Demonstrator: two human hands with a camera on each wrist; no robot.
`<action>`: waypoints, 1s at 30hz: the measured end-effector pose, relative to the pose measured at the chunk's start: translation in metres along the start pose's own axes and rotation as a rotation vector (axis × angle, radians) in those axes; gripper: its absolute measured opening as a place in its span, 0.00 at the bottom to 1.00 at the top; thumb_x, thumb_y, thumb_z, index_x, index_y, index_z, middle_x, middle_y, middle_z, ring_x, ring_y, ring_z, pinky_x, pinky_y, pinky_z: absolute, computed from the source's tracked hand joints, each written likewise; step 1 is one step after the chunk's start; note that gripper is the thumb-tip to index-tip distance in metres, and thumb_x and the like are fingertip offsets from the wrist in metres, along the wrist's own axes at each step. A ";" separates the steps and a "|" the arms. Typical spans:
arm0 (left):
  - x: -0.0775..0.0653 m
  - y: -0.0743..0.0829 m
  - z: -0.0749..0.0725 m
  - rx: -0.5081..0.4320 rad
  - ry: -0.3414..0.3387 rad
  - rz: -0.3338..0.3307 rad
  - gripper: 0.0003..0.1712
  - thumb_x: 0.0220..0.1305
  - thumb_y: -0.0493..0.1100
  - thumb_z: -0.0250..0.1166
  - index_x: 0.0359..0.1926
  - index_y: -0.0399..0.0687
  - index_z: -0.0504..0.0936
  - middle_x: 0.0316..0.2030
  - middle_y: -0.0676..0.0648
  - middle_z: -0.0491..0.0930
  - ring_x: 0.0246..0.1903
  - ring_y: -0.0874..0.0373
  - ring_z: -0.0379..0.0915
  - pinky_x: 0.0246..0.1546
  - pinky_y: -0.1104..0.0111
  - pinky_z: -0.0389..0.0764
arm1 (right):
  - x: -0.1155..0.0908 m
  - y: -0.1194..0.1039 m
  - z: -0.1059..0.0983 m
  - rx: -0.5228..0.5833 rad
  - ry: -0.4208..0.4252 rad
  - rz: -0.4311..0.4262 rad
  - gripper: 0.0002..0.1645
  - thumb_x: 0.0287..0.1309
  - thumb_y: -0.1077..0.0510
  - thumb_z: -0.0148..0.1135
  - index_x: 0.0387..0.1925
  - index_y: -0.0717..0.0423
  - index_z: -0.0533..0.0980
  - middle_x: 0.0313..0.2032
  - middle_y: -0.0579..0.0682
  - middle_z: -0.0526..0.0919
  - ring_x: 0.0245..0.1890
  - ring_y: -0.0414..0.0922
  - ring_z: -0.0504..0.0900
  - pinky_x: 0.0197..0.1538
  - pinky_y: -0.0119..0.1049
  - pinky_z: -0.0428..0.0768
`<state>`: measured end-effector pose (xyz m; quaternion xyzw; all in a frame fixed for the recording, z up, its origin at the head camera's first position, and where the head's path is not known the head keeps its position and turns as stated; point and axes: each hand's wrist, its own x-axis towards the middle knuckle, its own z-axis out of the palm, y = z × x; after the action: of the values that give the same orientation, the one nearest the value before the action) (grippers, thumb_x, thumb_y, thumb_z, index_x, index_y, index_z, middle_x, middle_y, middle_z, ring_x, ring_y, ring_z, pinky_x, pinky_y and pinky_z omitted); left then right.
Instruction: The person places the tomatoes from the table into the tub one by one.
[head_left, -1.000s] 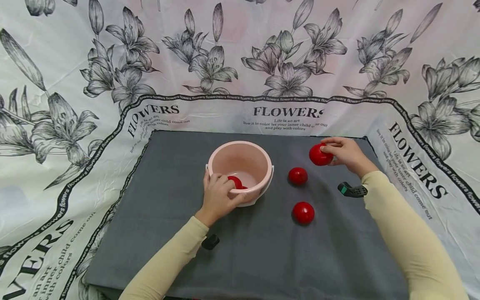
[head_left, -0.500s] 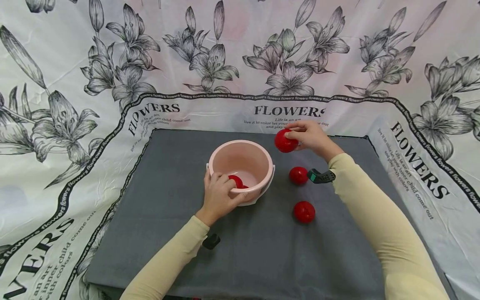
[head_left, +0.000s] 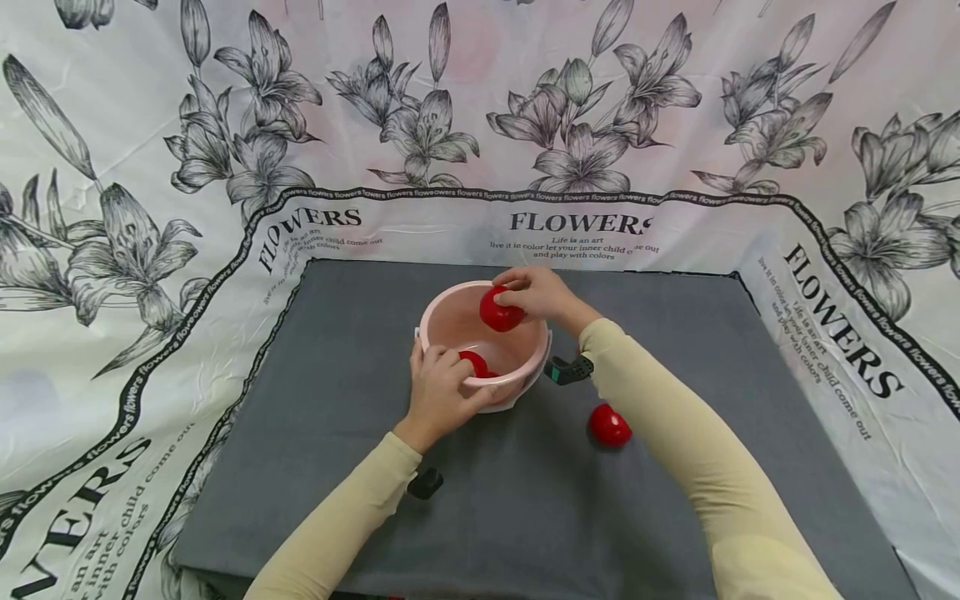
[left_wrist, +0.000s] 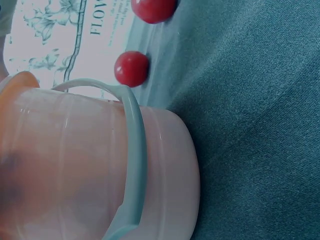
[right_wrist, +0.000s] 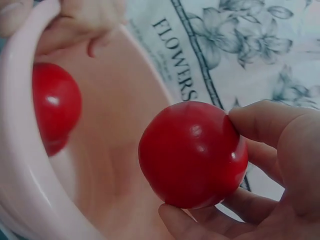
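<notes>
A pale pink bucket (head_left: 442, 304) with a white handle (left_wrist: 134, 150) stands on the grey cloth. My left hand (head_left: 437, 393) grips its near left rim, fingers over the edge and thumb along the outside. Over the bucket's opening, at its far right side, my right hand (head_left: 543, 294) holds a glossy red ball (right_wrist: 192, 155) between thumb and fingertips. Inside, beside my left fingers, lies another red ball (right_wrist: 56, 97), with more red showing just below it.
One red ball (head_left: 609, 425) rests on the grey cloth (head_left: 315, 400) right of the bucket. Another red ball (left_wrist: 131, 68) shows in the left wrist view; my right arm mostly hides it from the head. Flower-printed white sheeting (head_left: 420, 225) surrounds the table.
My right hand has carried its red ball leftward from the table's right side to over the bucket. My left hand has stayed on the rim.
</notes>
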<state>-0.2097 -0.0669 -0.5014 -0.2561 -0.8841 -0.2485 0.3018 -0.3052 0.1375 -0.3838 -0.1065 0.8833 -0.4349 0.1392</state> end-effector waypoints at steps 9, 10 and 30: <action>-0.001 -0.001 0.001 0.018 0.034 0.020 0.18 0.54 0.58 0.70 0.24 0.49 0.82 0.30 0.47 0.83 0.44 0.47 0.76 0.66 0.29 0.61 | 0.014 0.005 0.037 0.026 -0.012 0.022 0.24 0.65 0.53 0.64 0.62 0.51 0.78 0.61 0.59 0.81 0.56 0.56 0.83 0.49 0.47 0.88; -0.001 -0.001 0.001 0.018 0.035 0.020 0.18 0.54 0.58 0.70 0.24 0.50 0.82 0.30 0.47 0.84 0.44 0.47 0.76 0.66 0.29 0.61 | 0.016 0.006 0.040 0.026 -0.014 0.024 0.24 0.65 0.53 0.64 0.61 0.50 0.79 0.60 0.59 0.82 0.56 0.56 0.83 0.48 0.47 0.89; -0.001 0.001 0.001 0.024 -0.027 -0.027 0.21 0.58 0.62 0.68 0.26 0.50 0.83 0.32 0.46 0.84 0.46 0.48 0.74 0.68 0.30 0.60 | 0.014 -0.003 0.060 0.079 -0.018 0.049 0.21 0.68 0.53 0.60 0.60 0.52 0.79 0.61 0.58 0.82 0.57 0.57 0.82 0.54 0.50 0.86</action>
<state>-0.2089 -0.0656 -0.5024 -0.2439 -0.8943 -0.2385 0.2896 -0.2978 0.0870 -0.4190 -0.0832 0.8665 -0.4650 0.1615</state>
